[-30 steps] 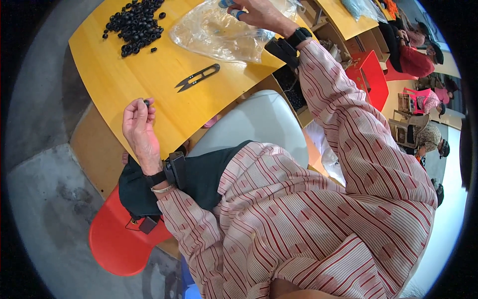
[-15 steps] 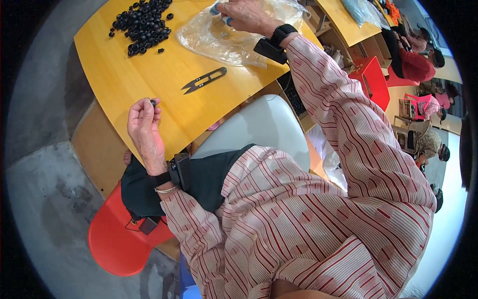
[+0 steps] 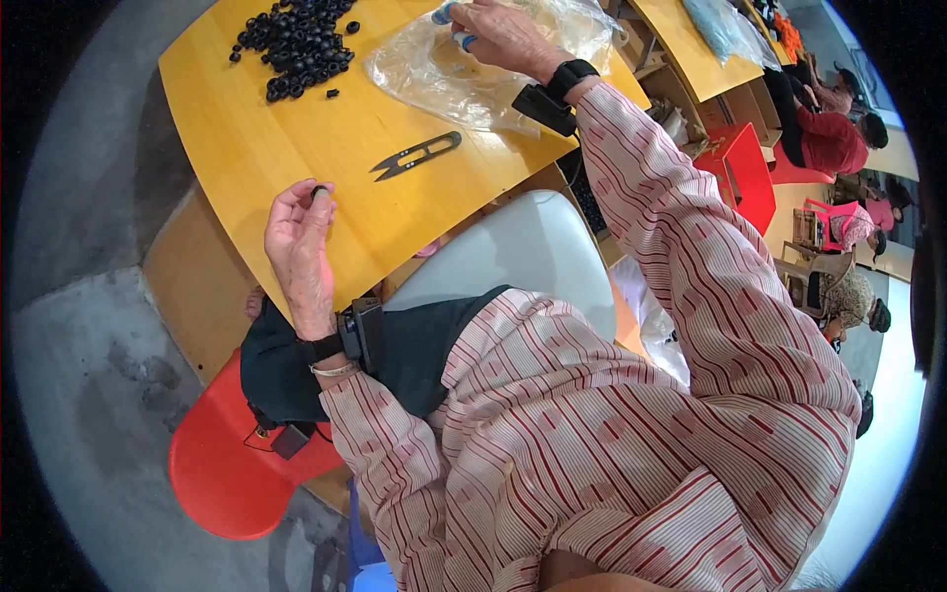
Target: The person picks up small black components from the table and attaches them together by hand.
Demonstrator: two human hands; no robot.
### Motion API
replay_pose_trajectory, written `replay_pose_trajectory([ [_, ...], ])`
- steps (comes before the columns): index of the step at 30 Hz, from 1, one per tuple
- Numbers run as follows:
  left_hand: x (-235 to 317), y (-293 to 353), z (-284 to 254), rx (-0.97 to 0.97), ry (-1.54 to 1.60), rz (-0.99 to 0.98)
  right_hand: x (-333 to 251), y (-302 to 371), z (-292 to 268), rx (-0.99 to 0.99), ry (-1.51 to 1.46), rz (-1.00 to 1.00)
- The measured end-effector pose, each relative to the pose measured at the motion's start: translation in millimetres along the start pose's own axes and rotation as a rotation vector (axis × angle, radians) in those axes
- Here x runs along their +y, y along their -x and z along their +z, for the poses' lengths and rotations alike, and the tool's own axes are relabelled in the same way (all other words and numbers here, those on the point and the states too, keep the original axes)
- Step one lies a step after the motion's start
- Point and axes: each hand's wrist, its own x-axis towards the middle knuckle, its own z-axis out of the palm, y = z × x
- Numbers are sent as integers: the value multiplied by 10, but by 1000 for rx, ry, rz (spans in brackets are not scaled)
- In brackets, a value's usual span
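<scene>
My left hand (image 3: 301,242) is held over the near left edge of the yellow table, thumb and fingers pinched on a small black ring-shaped part (image 3: 319,190). At the far side, my right hand (image 3: 508,41) hovers at a clear plastic bag (image 3: 419,64). Blue and white wraps cover two of its fingertips, which are apart; the picture's upper edge cuts off part of this hand. Between my hands lies a pair of black thread snips (image 3: 419,155). A heap of small black parts (image 3: 296,44) sits at the far left, one loose part (image 3: 332,93) beside it.
The yellow table (image 3: 237,128) has a curved left edge. A pale grey chair (image 3: 513,242) is tucked against its near side, and a red seat (image 3: 217,464) is at lower left. A red box (image 3: 740,173), cartons and several seated people are to the right.
My left hand has shifted slightly right and up, still pinching the black part. The right hand stays at the bag. The whole view has shifted a little.
</scene>
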Motion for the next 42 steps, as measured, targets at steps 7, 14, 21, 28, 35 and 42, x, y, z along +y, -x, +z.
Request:
replay_pose_trajectory([
  [7, 9, 27, 19, 4, -13, 60, 42, 31, 93, -19, 18, 50],
  [14, 7, 3, 89, 19, 19, 142, -336, 92, -318, 33, 36, 4],
  [21, 43, 60, 114, -15, -29, 147, -498, 129, -399, -14, 94, -114],
  [28, 45, 81, 137, -44, -57, 152, -884, -7, -363, 247, -278, -374],
  [35, 104, 106, 166, -35, -140, 153, -1295, -34, -475, -219, -426, -41],
  [42, 41, 92, 181, 3, -309, 194, -1554, 13, -202, -278, -513, -81],
])
